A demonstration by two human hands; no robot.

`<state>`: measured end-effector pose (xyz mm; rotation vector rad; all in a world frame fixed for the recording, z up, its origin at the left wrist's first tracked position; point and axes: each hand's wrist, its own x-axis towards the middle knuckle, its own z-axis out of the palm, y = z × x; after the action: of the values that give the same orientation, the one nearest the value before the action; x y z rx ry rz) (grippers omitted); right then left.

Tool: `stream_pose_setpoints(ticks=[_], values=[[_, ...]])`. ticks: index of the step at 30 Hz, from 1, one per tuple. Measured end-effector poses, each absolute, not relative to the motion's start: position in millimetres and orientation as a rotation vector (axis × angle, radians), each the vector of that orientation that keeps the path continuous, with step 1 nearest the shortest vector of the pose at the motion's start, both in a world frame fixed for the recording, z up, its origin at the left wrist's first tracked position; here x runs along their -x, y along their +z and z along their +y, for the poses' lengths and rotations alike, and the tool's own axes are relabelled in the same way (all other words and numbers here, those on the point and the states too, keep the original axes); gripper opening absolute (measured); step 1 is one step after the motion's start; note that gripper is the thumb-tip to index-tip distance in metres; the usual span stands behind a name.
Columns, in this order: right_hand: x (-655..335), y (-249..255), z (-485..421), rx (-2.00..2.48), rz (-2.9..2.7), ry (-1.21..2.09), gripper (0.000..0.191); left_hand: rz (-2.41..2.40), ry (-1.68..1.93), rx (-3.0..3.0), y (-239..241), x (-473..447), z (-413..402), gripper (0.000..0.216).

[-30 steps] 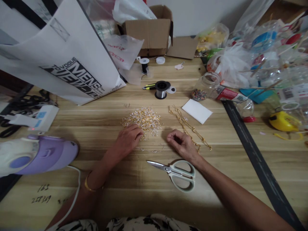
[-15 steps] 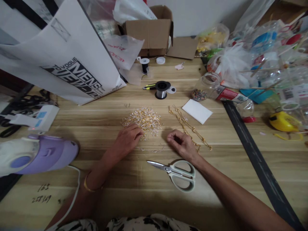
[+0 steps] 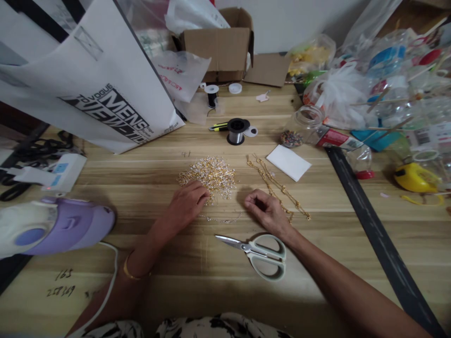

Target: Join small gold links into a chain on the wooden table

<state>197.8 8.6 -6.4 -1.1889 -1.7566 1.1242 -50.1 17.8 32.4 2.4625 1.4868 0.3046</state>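
A heap of small clear and gold beaded pins (image 3: 211,173) lies on the wooden table. At its near edge rests my left hand (image 3: 188,202), fingers curled closed; what they may hold is hidden. My right hand (image 3: 266,210) lies on its side to the right, loosely closed, with nothing visible in it. Between the two hands, a short clear-beaded chain (image 3: 221,220) lies on the wood, its left end close to my left hand. Gold chains (image 3: 278,185) stretch out just beyond my right hand. Pale-handled scissors (image 3: 259,253) lie partly spread below the hands, blades pointing left.
A wire spool (image 3: 236,131) and a cutter (image 3: 218,126) lie behind the heap. A white pad (image 3: 289,163) and a bead jar (image 3: 298,126) stand right. Clear plastic containers (image 3: 398,94) crowd the far right. A purple appliance (image 3: 77,220) and a large white bag (image 3: 105,80) occupy the left.
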Motion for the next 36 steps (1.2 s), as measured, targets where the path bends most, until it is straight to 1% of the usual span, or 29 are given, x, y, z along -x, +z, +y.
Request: stream_pose_setpoints(ticks=[15, 31, 36], values=[[-199.1, -9.6, 9.2, 1.170, -1.763, 1.128, 0.017, 1.491, 0.269, -2.452, 33.5, 48.4, 17.6, 0.016], [-198.2, -8.3, 9.1, 1.185, -1.763, 1.122, 0.019, 1.506, 0.099, -2.674, 27.4, 45.3, 14.2, 0.020], [-198.1, -7.9, 9.0, 1.173, -1.757, 1.125, 0.017, 1.514, 0.028, -2.742, 28.3, 42.8, 13.1, 0.021]])
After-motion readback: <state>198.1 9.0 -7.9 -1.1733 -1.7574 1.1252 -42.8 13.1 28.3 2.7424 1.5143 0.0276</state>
